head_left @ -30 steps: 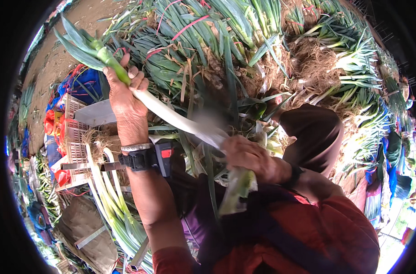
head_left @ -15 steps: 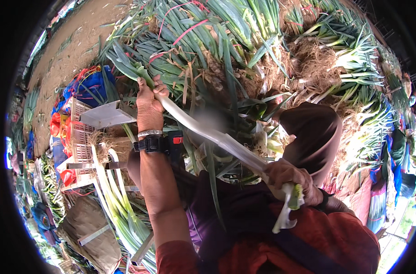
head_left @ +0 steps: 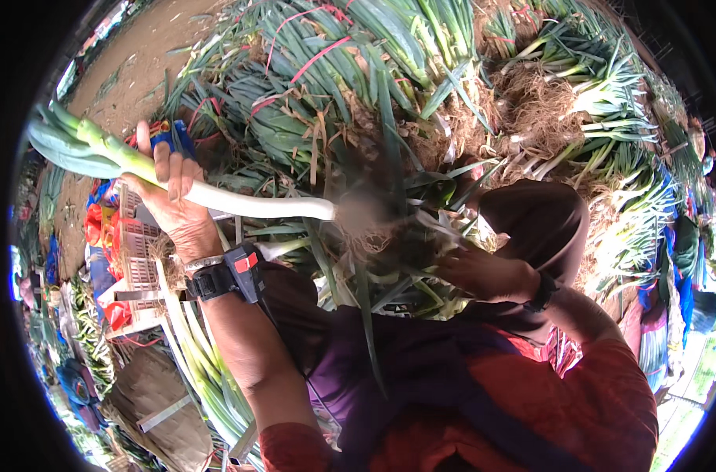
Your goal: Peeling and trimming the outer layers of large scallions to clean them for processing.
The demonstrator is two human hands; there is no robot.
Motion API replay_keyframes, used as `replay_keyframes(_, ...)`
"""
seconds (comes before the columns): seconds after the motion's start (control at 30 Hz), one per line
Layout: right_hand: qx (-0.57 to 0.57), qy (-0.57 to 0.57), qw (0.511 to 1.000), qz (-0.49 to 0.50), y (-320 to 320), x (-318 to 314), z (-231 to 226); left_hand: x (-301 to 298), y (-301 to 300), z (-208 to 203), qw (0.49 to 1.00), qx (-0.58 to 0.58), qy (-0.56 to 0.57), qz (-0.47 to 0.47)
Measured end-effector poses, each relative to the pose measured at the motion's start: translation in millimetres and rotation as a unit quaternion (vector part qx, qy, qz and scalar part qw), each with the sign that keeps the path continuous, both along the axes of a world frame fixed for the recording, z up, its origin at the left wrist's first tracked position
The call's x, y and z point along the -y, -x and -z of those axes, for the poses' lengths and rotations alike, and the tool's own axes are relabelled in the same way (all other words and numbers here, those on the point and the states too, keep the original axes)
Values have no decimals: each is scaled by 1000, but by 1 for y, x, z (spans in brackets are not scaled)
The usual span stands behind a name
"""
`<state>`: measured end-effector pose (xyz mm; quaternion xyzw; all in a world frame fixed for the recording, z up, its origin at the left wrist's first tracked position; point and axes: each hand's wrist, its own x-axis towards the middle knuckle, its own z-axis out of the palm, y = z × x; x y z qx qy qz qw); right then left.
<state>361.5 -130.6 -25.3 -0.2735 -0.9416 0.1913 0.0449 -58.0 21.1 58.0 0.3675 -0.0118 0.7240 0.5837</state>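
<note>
My left hand (head_left: 173,200) is raised and gripped around a long leek (head_left: 256,206). The leek lies almost level, its green leaves (head_left: 71,145) to the left and its blurred rooty end (head_left: 366,216) to the right. A black strap with a red-marked device (head_left: 228,275) sits on that wrist. My right hand (head_left: 480,271) is lower, on the loose green leaves (head_left: 374,291) heaped over my lap, fingers pointing left. Whether it grips a leaf is unclear. It is apart from the leek's root end.
Bundled leeks (head_left: 334,71) tied with pink bands, roots showing, fill the ground ahead and to the right. A white plastic crate (head_left: 142,256) stands at the left, trimmed leeks (head_left: 201,362) beside it and a brown sack (head_left: 153,397) below. Bare dirt (head_left: 138,71) lies upper left.
My left hand has swung the leek from a downward slant to nearly level. My right hand has come up from the lower right; the pale strip it held is gone from view.
</note>
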Motion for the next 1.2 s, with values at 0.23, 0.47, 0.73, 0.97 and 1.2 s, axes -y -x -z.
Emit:
replay_keyframes(0.23,-299,-66,943,132,143,-65,-47,10,-25,-3,984,-61,115,-118)
replay_keyframes(0.47,-324,453,807,196,162,-50,19,29,-7,-8,977,-63,163,-126)
replay_keyframes(0.73,-249,206,929,183,111,-2,13,7,19,36,934,-149,240,-216)
replay_keyframes(0.97,-335,274,898,74,3,67,-22,-1,111,36,919,-97,263,-278)
replay_keyframes(1.2,56,-239,938,244,-25,-8,-45,-5,12,29,902,-103,301,-291)
